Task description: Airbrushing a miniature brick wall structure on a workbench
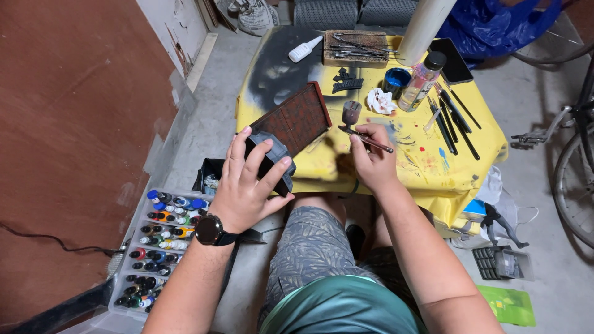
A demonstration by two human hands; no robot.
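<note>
Left hand [247, 185] spread, cupping grey model piece [272, 158] at near tabletop [427, 173] edge, beside red-brown roof panel [296, 119]. Piece looks light, rigid, likely fragile; best gripped by sides. Right hand [371, 158] pinches thin brush [366, 139]: slender, light, held mid-shaft.

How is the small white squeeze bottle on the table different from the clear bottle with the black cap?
The white squeeze bottle lies on its side near the table's far edge; the clear bottle stands nearly upright. The white squeeze bottle is opaque with a pointed nozzle, the clear bottle see-through with a flat black cap. Both sit on the yellow cloth, away from both hands.
</note>
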